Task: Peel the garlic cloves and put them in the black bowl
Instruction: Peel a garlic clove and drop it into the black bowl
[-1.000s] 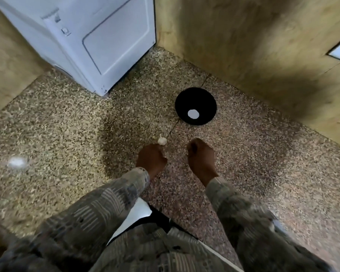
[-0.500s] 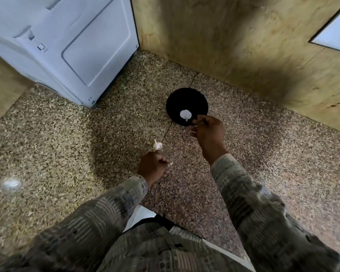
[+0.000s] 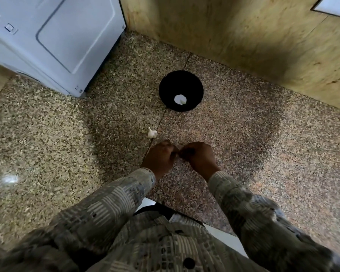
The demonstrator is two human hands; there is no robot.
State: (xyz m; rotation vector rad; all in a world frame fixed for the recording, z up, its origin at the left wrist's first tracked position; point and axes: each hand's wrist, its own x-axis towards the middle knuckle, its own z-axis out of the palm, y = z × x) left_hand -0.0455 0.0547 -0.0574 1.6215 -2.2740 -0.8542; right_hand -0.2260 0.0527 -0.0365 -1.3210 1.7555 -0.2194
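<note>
The black bowl point(image 3: 166, 83) stands on the speckled stone surface near the back wall, with pale peeled garlic point(image 3: 180, 99) at its bottom. A whole garlic bulb point(image 3: 152, 132) lies between the bowl and my hands. My left hand point(image 3: 159, 156) and my right hand point(image 3: 200, 157) meet fingertip to fingertip just below the bulb. Their fingers are pinched on a small garlic clove that is almost wholly hidden between them. Both hands are well short of the bowl.
A white appliance point(image 3: 53, 40) fills the upper left corner. A yellow-brown wall point(image 3: 253, 40) runs behind the bowl, with a white panel point(image 3: 336, 4) at the top right. The surface's white front edge point(image 3: 222, 238) shows near my body.
My right hand reached out to the bowl's near rim, then drew back to meet my left hand. The pale heap in the bowl looks slightly larger.
</note>
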